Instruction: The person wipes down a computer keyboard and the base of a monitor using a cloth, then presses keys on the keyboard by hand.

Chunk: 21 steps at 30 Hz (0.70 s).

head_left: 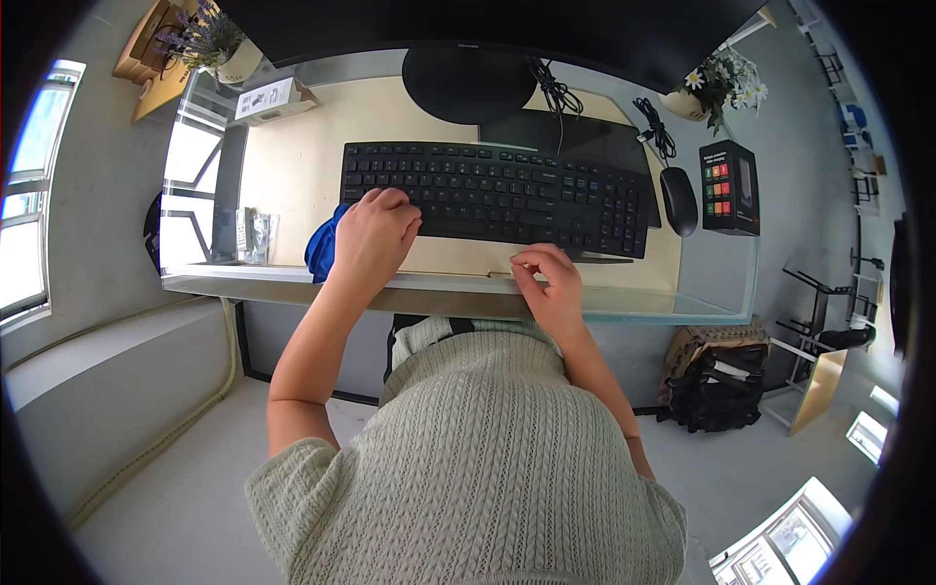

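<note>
Sweater (478,458) nearest; left hand (372,234) covers keyboard (497,200) corner, right hand (554,290) desk edge (653,311), grips unclear.

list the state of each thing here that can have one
keyboard: keys facing up
left hand: fingers curled over the keyboard
right hand: fingers bent, contents unclear
blue fabric: crumpled
mouse: set down, untouched
mouse cable: bundled
monitor: screen dark
white box: end flap open

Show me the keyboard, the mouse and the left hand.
Keyboard (495,199): head view, on the keys near its middle.
Mouse (679,203): head view, on the middle of its top shell.
Left hand (373,232): head view, on the back of the hand.
</note>
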Available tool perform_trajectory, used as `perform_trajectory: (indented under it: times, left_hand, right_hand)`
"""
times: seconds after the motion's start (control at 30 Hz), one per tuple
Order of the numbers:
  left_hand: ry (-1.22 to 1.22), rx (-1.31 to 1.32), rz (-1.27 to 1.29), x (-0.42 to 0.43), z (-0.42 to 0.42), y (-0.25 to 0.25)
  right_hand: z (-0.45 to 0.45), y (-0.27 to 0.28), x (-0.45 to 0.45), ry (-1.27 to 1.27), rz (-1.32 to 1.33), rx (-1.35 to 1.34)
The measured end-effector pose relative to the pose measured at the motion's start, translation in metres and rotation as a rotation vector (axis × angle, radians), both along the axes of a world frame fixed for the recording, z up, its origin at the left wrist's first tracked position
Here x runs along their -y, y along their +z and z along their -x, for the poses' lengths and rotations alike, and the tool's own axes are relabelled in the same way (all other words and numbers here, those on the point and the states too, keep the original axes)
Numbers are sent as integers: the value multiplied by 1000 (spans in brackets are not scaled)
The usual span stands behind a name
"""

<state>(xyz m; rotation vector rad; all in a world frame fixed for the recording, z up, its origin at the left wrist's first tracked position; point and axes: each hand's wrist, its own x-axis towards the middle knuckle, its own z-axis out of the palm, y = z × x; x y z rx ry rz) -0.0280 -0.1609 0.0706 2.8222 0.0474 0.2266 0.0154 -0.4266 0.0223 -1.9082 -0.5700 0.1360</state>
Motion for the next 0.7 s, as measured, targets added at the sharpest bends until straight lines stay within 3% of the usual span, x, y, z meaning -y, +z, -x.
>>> perform_trajectory:
  times: [0.7]
  left_hand:
    - [-30,-97,-11,-20,12,11]
  right_hand:
    - [0,-3,1,21,-13,29]
